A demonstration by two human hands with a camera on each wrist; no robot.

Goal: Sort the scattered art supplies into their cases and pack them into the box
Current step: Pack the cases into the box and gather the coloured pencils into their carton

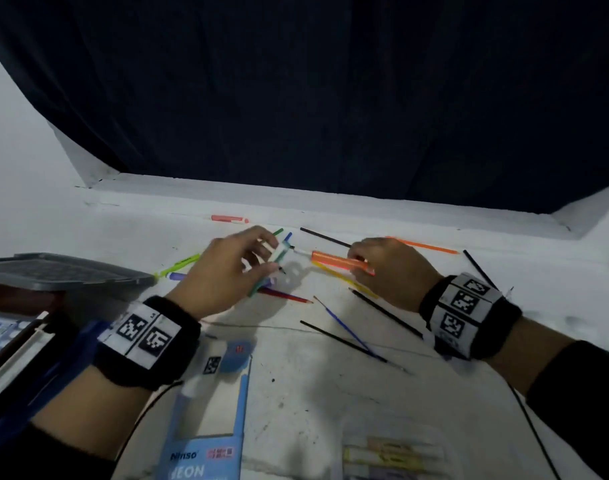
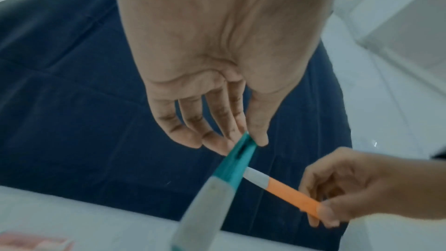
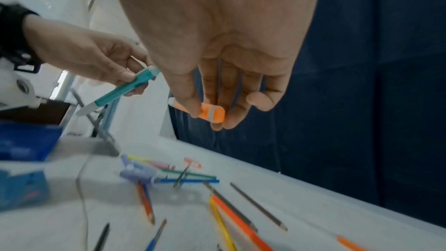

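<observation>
two hands above the table [image 1: 331, 393]: left hand [image 1: 223, 271] pinches a teal marker [image 1: 275, 259], right hand [image 1: 386, 268] pinches an orange marker [image 1: 337, 261].

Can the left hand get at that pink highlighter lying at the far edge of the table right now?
Probably not yet: the pink highlighter lies unobstructed, but the left hand is pinching a teal highlighter.

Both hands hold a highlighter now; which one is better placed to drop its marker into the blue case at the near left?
Left, probably. The left hand pinches the teal highlighter on the side of the blue case. The right hand, holding the orange highlighter, would have to cross over.
</observation>
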